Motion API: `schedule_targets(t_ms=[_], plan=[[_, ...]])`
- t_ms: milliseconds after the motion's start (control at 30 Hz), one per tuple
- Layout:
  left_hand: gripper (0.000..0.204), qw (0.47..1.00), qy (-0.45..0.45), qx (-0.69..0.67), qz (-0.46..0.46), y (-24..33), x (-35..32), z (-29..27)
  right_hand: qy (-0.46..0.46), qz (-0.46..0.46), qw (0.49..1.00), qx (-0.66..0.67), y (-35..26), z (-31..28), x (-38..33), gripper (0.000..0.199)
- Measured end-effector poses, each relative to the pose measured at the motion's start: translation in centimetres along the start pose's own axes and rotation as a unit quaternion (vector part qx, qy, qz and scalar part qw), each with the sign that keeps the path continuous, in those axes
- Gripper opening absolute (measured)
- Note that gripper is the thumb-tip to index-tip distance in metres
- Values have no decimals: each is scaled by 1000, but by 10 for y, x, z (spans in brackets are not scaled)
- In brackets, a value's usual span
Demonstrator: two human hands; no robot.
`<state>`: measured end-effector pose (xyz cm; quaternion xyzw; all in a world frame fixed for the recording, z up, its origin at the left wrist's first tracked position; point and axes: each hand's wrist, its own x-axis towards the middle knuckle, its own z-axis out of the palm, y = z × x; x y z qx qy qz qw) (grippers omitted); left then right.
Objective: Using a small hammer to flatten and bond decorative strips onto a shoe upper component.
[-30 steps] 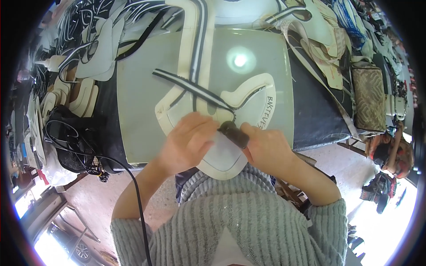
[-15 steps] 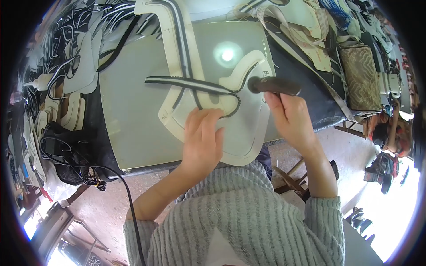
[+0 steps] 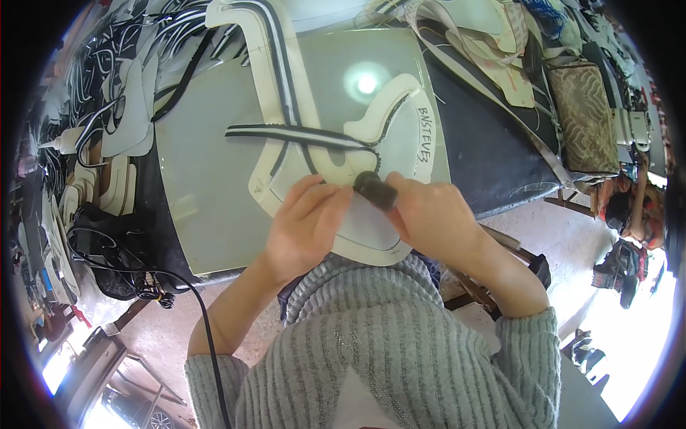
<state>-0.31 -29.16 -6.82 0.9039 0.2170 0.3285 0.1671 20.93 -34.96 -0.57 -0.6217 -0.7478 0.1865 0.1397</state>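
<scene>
My right hand [image 3: 436, 214] grips a dark-handled hammer [image 3: 376, 190], its end low over the work near my left fingertips. My left hand [image 3: 306, 225] has its fingers bent and pressed together at the rounded end of a black-and-white strip [image 3: 300, 134]. That strip lies crosswise and bends round with a crinkled edge; my fingers and the hammer hide part of it. Under it is a cream card pattern [image 3: 371, 253] with a curved outline. A second striped strip [image 3: 280, 57] runs along a long cream card piece [image 3: 259, 75] going away from me.
All this rests on a grey-green board [image 3: 207, 179] upon a black-covered table [image 3: 486, 171]. Cut card pieces [image 3: 128, 143] and bundled strips crowd the left, beside a white nozzled bottle [image 3: 64, 141]. A black cable [image 3: 207, 322] hangs near my left arm. At right stands a patterned brown case [image 3: 582, 118].
My right hand has brought the hammer left and toward me, from over the card's right side to beside my left fingers. My left hand has shifted slightly left, and the view has moved a little.
</scene>
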Motion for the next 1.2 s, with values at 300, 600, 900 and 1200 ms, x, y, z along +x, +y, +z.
schedule_targets(t_ms=[300,600,900,1200], plan=[[31,987,-26,-115,-107,-17,8,-16,-131,63,989,-29,-4,2,1,26],[27,997,-27,-19,76,-28,-4,-12,-13,59,993,101,-14,-13,3,17],[28,998,-16,-20,62,-27,0,-13,-94,34,995,9,-13,0,14,27],[40,992,-84,-64,62,-46,-3,-28,-130,66,989,35,-7,12,8,28]])
